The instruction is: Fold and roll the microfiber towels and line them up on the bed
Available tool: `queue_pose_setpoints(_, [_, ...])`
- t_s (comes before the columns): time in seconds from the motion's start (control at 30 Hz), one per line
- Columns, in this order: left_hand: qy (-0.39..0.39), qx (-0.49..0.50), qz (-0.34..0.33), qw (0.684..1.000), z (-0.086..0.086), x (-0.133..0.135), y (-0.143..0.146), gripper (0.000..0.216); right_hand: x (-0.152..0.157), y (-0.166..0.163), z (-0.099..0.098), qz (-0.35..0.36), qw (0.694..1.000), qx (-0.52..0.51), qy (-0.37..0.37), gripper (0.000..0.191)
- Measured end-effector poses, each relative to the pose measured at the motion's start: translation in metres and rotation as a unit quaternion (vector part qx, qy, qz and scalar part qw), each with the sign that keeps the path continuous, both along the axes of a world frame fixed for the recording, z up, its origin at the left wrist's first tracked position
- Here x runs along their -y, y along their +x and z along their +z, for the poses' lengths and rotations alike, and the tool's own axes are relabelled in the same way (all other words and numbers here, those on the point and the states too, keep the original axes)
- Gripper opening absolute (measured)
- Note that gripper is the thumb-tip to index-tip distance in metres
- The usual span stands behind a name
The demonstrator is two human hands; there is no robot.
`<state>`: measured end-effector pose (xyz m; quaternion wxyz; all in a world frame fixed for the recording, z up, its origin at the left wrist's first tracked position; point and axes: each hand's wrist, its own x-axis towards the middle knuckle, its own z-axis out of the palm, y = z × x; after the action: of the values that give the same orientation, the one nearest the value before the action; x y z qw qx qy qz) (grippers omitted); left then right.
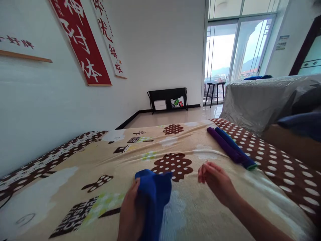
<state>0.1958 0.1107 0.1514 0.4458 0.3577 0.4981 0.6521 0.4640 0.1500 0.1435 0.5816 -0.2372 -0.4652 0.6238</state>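
Observation:
My left hand is closed around a bright blue cloth, which hangs bunched over the bed's patterned cover. To the right of the cloth, my right hand hovers just above the cover with its fingers loosely curled and nothing in them. Two rolled cloths lie side by side farther right: a purple one and a blue one with a green end.
A white wall with red and white banners runs along the left. A covered sofa stands at the right. Beyond the bed are a black low shelf, a stool and glass balcony doors.

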Motion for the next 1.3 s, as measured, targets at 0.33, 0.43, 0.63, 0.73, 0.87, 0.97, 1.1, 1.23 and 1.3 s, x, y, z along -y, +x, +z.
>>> queue_pose_setpoints(0.33, [0.081,-0.272,-0.093,0.954,0.014,0.035,0.011,0.021,0.015,-0.052,-0.01,0.09,0.862,0.415,0.277,0.021])
queue_pose_setpoints(0.43, [0.071,-0.256,-0.123,0.956,0.025,0.033,0.006,0.023,0.025,-0.062,-0.001,0.106,0.88,0.383,0.26,0.016])
queue_pose_setpoints(0.63, [0.176,-0.323,-0.129,0.921,0.041,0.012,0.014,0.023,0.043,-0.068,-0.006,0.16,0.871,0.436,0.16,0.056])
queue_pose_setpoints(0.73, [0.188,-0.393,-0.151,0.887,0.059,0.005,0.006,0.025,0.028,-0.048,0.003,0.162,0.868,0.455,0.119,0.017])
queue_pose_setpoints(0.87, [0.169,-0.507,-0.218,0.817,0.09,0.013,-0.012,0.014,0.01,0.005,0.072,-0.022,0.796,0.551,0.25,0.017])
queue_pose_setpoints(0.97, [0.182,-0.53,-0.191,0.806,0.115,0.019,-0.018,0.029,0.017,0.036,0.137,-0.162,0.671,0.588,0.421,0.018])
queue_pose_setpoints(1.1, [0.194,-0.548,-0.076,0.81,0.156,0.009,-0.031,0.035,0.03,0.07,0.186,-0.231,0.554,0.636,0.484,0.018])
queue_pose_setpoints(1.23, [0.165,-0.573,0.001,0.803,0.171,-0.012,-0.064,0.031,0.022,0.11,0.186,-0.249,0.549,0.674,0.428,0.024])
queue_pose_setpoints(1.3, [0.126,-0.555,-0.06,0.82,0.16,-0.021,-0.083,0.022,0.016,0.13,0.178,-0.233,0.582,0.681,0.379,0.032])
